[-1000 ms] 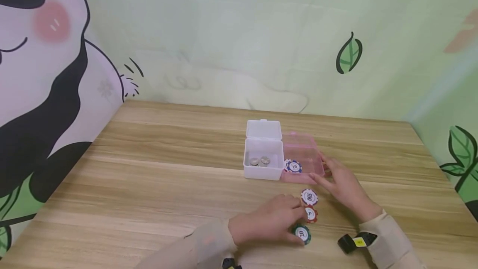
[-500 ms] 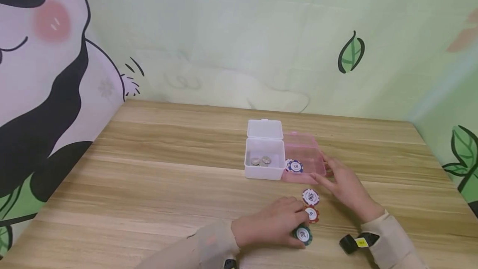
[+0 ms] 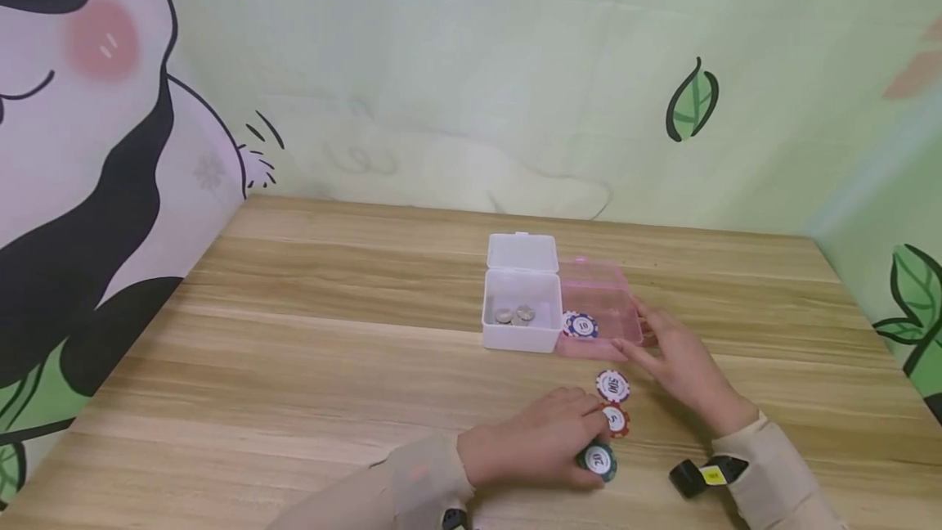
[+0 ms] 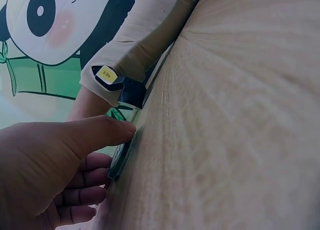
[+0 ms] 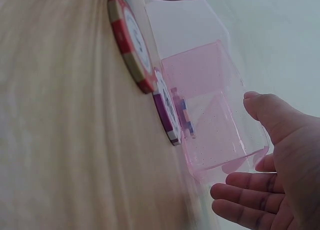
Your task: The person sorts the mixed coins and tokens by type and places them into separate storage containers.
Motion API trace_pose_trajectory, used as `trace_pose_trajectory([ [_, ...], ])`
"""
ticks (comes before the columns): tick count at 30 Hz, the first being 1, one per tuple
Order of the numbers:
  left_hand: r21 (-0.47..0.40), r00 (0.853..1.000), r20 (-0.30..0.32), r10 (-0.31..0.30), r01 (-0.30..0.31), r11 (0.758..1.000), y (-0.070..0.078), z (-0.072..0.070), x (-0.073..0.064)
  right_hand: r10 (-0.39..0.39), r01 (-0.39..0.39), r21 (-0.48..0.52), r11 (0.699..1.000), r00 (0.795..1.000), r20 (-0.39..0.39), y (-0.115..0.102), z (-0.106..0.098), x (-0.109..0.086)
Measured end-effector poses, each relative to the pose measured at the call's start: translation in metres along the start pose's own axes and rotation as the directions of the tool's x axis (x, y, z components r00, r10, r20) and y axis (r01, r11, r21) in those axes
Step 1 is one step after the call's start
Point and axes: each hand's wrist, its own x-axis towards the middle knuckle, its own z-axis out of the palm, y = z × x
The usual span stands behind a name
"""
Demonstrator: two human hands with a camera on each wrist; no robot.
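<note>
My left hand pinches a green poker chip marked 20 between thumb and fingers, low at the table. In the left wrist view the chip's edge shows beneath the thumb. Beyond it lie a red poker chip, partly under my fingers, and a purple-and-white chip marked 500. My right hand holds a see-through pink box by its right side, thumb at the front corner; its other fingers spread loosely. Inside this box a blue chip marked 10 overlaps another chip.
Left of the pink box, a white box stands against it with its lid raised. Several silver coins lie inside. A printed cloth wall rises behind the wooden table.
The left thumb and fingers have closed on the green chip, which has turned and tilted slightly. My right hand and both boxes have stayed in place.
</note>
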Motion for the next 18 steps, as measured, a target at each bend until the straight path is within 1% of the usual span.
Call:
trace_pose_trajectory([
  [8, 0.003, 1.0, -0.008, -0.002, 0.002, 1.0, -0.0014, -0.0011, 0.0011, -0.002, 0.002, 0.014, 1.0, 1.0, 0.003, 0.003, 0.0027, 0.0006],
  [18, 0.0, 1.0, -0.001, -0.01, 0.01, 1.0, -0.0031, -0.0071, 0.002, -0.008, 0.008, 0.026, 1.0, 1.0, 0.0, 0.0024, 0.0012, 0.0006],
])
